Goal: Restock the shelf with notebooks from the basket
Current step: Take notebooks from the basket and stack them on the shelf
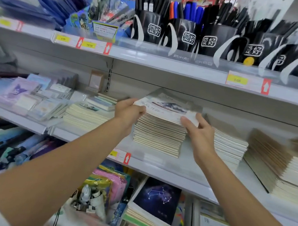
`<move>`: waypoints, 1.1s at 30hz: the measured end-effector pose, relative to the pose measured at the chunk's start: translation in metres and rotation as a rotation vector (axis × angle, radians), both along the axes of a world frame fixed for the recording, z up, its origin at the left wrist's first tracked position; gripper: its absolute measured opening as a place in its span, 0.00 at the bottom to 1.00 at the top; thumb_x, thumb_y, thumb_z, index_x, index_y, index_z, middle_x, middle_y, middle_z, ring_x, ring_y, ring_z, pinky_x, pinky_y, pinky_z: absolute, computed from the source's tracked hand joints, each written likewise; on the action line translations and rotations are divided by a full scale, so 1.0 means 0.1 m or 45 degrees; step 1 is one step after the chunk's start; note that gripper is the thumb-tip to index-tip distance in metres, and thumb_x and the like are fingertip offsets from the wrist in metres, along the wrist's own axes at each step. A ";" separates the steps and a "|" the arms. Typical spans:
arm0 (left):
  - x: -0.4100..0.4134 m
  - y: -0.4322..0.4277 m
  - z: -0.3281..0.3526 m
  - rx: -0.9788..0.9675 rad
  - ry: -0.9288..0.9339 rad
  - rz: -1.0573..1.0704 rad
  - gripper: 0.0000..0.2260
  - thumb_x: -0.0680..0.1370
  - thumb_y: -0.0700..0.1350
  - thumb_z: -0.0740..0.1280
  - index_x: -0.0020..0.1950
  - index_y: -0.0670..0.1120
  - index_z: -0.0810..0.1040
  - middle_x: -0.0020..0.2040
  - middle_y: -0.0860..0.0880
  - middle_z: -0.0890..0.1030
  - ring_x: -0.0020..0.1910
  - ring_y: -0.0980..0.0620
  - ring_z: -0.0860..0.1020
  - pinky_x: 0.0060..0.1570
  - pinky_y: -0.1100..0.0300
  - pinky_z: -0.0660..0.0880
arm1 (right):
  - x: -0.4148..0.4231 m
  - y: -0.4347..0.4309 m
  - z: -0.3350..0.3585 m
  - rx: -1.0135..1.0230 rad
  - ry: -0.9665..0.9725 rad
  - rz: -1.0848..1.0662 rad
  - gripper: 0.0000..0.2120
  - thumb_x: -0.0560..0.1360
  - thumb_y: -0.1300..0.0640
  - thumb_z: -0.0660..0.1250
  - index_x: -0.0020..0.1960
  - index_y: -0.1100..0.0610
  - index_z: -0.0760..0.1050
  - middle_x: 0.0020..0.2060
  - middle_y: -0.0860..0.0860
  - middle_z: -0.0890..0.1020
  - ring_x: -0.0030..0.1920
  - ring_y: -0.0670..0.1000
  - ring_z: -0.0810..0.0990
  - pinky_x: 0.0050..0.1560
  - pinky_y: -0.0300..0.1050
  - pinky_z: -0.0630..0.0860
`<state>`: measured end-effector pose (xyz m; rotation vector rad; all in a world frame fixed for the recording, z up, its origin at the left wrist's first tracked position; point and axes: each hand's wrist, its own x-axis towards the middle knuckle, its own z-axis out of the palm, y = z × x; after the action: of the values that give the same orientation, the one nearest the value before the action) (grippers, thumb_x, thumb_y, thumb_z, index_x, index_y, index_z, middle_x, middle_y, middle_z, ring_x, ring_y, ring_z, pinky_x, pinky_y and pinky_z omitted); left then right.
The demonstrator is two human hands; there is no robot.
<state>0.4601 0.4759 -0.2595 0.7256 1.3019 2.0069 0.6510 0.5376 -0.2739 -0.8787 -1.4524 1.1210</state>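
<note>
I'm on the single head camera, wide-angle, facing forward and slightly down, close in on the middle shelf (190, 165), which sits dead centre right now.

The white shelf (156, 159) carries a tall stack of notebooks (158, 135) between the left hand (128, 112) and the right hand (202, 134). Left of the left hand lie a lower cream stack (85, 117) and small wrapped notepads (27, 96). Right of the right hand sit another stack (229, 144) and a slanted brown-edged pile (272, 160).
</note>
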 end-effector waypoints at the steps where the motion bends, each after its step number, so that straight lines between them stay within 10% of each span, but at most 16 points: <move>1: -0.01 0.05 0.00 0.005 0.029 0.010 0.09 0.72 0.28 0.68 0.43 0.40 0.82 0.41 0.43 0.82 0.42 0.47 0.78 0.50 0.55 0.76 | -0.01 0.03 -0.05 0.057 -0.034 -0.035 0.42 0.66 0.45 0.77 0.75 0.54 0.64 0.71 0.47 0.70 0.70 0.49 0.68 0.67 0.44 0.65; 5: -0.06 0.23 0.04 -0.028 0.191 0.070 0.10 0.72 0.31 0.69 0.41 0.46 0.81 0.41 0.46 0.81 0.41 0.49 0.77 0.47 0.55 0.76 | -0.06 0.24 -0.09 0.231 -0.138 -0.197 0.38 0.70 0.40 0.72 0.75 0.53 0.65 0.68 0.48 0.73 0.67 0.48 0.71 0.65 0.45 0.68; 8: -0.14 0.42 0.03 -0.077 0.371 0.089 0.13 0.74 0.36 0.71 0.58 0.43 0.81 0.44 0.46 0.82 0.37 0.51 0.76 0.45 0.56 0.78 | -0.10 0.48 -0.10 0.317 -0.358 -0.315 0.37 0.71 0.35 0.67 0.73 0.54 0.68 0.65 0.51 0.76 0.65 0.53 0.74 0.66 0.52 0.71; 16: -0.34 0.83 -0.03 -0.156 0.637 0.182 0.24 0.71 0.48 0.76 0.65 0.50 0.77 0.63 0.47 0.77 0.62 0.50 0.74 0.64 0.58 0.71 | -0.13 1.06 -0.04 0.506 -0.659 -0.461 0.31 0.73 0.32 0.61 0.66 0.53 0.75 0.37 0.52 0.81 0.51 0.56 0.78 0.63 0.57 0.70; 25: -0.42 1.11 -0.09 -0.135 0.671 0.341 0.23 0.69 0.52 0.77 0.62 0.51 0.80 0.57 0.54 0.81 0.58 0.51 0.77 0.65 0.52 0.73 | -0.21 1.32 -0.05 0.531 -0.660 -0.495 0.33 0.70 0.31 0.65 0.65 0.54 0.77 0.39 0.50 0.82 0.46 0.55 0.82 0.54 0.52 0.78; 33: -0.41 1.10 -0.15 -0.167 1.003 0.432 0.23 0.74 0.52 0.72 0.68 0.50 0.75 0.64 0.52 0.78 0.63 0.51 0.75 0.61 0.59 0.71 | -0.30 1.29 -0.09 0.564 -0.753 -0.592 0.30 0.75 0.34 0.61 0.66 0.54 0.74 0.45 0.54 0.81 0.58 0.59 0.77 0.68 0.57 0.65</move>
<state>0.4189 0.5857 -0.2749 1.3896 2.0949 1.9180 0.6209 0.6664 -0.2833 -1.1943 -1.7481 0.1725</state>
